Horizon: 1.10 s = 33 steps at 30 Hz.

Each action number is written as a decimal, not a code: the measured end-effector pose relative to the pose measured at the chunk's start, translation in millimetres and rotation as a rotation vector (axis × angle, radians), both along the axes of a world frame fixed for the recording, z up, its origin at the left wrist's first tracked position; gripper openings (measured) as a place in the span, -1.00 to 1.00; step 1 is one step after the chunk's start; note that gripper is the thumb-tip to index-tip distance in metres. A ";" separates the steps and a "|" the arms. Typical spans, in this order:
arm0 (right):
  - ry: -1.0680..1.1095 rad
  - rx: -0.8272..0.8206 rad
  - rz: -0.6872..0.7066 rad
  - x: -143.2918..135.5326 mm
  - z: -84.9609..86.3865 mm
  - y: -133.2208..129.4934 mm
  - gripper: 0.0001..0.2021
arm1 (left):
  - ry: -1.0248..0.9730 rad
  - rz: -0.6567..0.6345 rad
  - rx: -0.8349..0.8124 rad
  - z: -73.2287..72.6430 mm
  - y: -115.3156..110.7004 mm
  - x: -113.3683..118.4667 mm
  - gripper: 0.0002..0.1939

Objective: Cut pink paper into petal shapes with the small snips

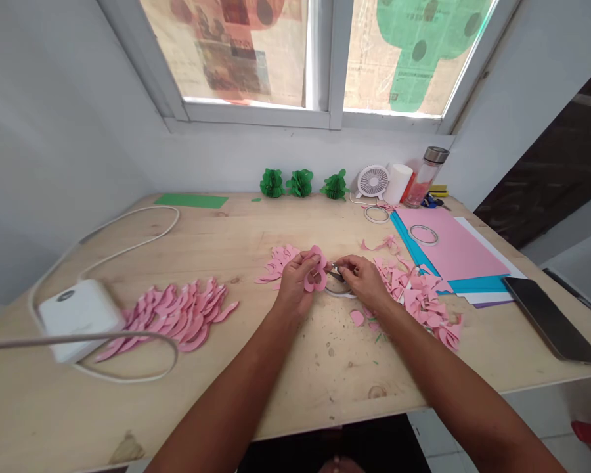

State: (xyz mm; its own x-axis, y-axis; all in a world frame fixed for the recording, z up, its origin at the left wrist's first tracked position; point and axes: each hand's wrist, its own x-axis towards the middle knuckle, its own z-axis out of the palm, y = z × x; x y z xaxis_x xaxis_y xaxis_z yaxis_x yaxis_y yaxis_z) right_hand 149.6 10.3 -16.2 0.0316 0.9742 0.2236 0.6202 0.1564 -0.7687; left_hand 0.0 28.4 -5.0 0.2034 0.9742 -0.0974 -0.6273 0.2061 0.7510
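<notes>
My left hand (298, 276) is closed on a pink paper cutout (316, 284) with curved lobes and a hole in it, held above the table. Close by on the right, my right hand (358, 276) pinches a small dark-and-silver scissors-like tool (337, 274); its handles are hidden by my fingers. Below the hands lies a white tape roll (342, 293), partly covered. A small group of pink paper petals (278, 263) sits beyond my left hand. Pink paper scraps (418, 295) are heaped to the right of my right hand.
At left, a bigger petal pile (182, 315) touches a white power bank (81, 318) with a looping cable. Green paper ornaments (300, 183), a small fan (373, 181) and a glass bottle (423, 180) stand along the wall. Coloured sheets (458, 249) and a phone (551, 318) lie right.
</notes>
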 end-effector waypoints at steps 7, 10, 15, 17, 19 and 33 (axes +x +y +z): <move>-0.063 0.073 0.050 -2.7 1.2 0.2 -0.79 | -0.019 -0.016 0.024 -1.0 0.0 -0.1 -0.78; -0.049 0.092 0.051 -3.5 2.2 -0.2 -0.79 | -0.035 -0.021 0.029 -1.9 0.3 0.0 -0.79; -0.035 0.125 0.068 -3.3 3.9 -1.1 -0.79 | -0.045 -0.018 0.027 -2.1 0.5 0.1 -0.80; -0.032 0.139 0.064 -3.0 3.6 -1.3 -0.79 | -0.043 -0.014 0.026 -1.9 0.4 0.0 -0.79; -0.033 0.155 0.059 -2.8 3.1 -1.3 -0.80 | -0.038 -0.012 0.024 -1.8 0.5 0.0 -0.78; -0.143 0.261 0.040 -5.6 7.9 -4.0 -0.86 | -0.015 -0.021 0.043 -1.7 0.1 0.0 -0.82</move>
